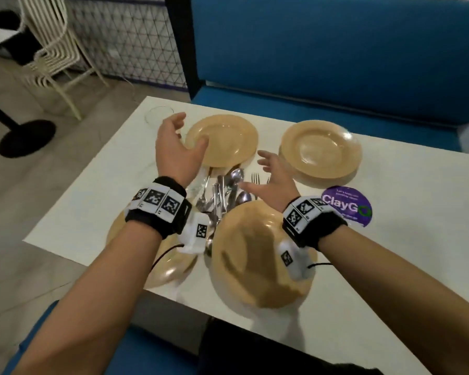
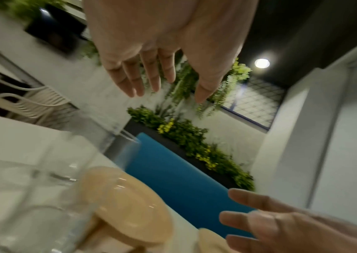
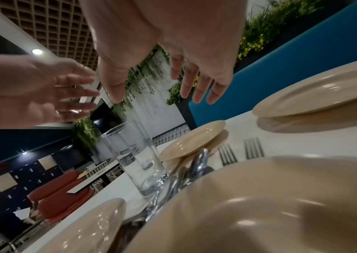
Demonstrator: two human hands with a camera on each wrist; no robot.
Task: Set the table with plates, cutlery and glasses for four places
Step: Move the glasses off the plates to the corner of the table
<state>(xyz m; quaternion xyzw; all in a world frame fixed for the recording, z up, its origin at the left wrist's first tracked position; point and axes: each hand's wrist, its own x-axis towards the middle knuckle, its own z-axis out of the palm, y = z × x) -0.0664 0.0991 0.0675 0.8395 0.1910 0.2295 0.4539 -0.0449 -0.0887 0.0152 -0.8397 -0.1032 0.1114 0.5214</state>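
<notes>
Four tan plates lie on the white table: far left, far right, near right, and near left, partly under my left wrist. A pile of spoons and forks lies between them, with two forks set apart. One clear glass stands at the far left corner, another beside the cutlery. My left hand hovers by the far left plate, fingers spread, holding nothing. My right hand hovers over the cutlery, also spread and holding nothing.
A blue bench runs behind the table's far edge, and a blue seat is on my side. A purple ClayGo sticker lies at the right. A cream wire chair and a black table base stand to the left.
</notes>
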